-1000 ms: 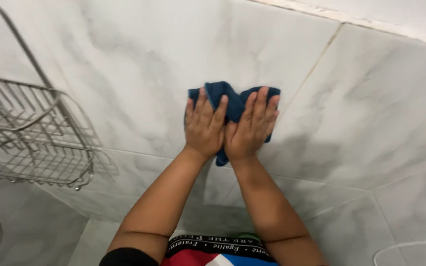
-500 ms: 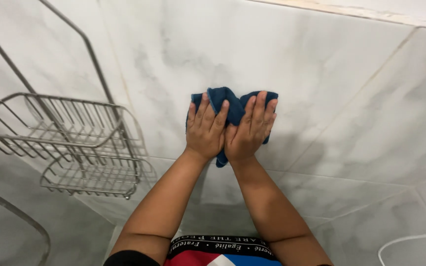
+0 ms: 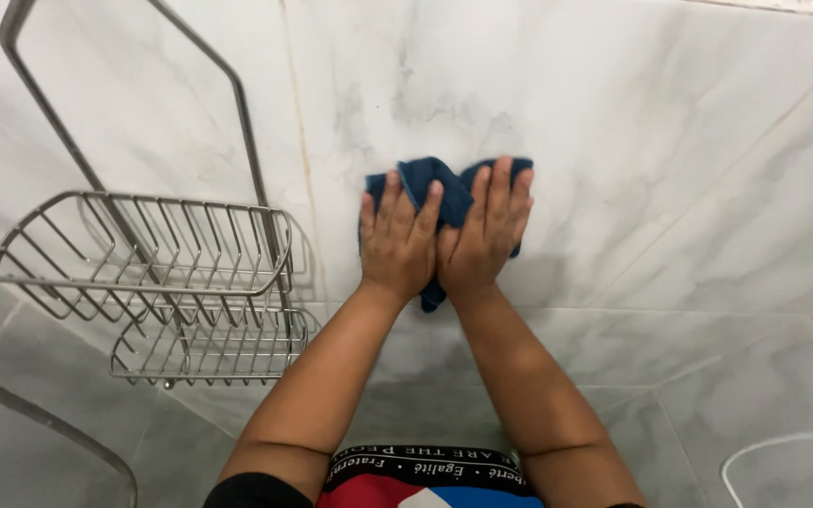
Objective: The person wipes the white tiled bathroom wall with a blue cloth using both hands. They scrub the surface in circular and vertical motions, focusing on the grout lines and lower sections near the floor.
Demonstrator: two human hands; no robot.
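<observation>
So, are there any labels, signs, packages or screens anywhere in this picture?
Printed band: on the person's clothing at the bottom edge; a curved black strip with small white lettering, above red, white and blue patches.
No packages, signs or screens show.

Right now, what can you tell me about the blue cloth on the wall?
The blue cloth is dark blue, soft and crumpled, apparently terry or microfibre. It is pressed flat against the marbled white tile wall under both hands, left hand and right hand side by side. Bunched folds show above the fingertips; a small corner hangs below the palms.
</observation>
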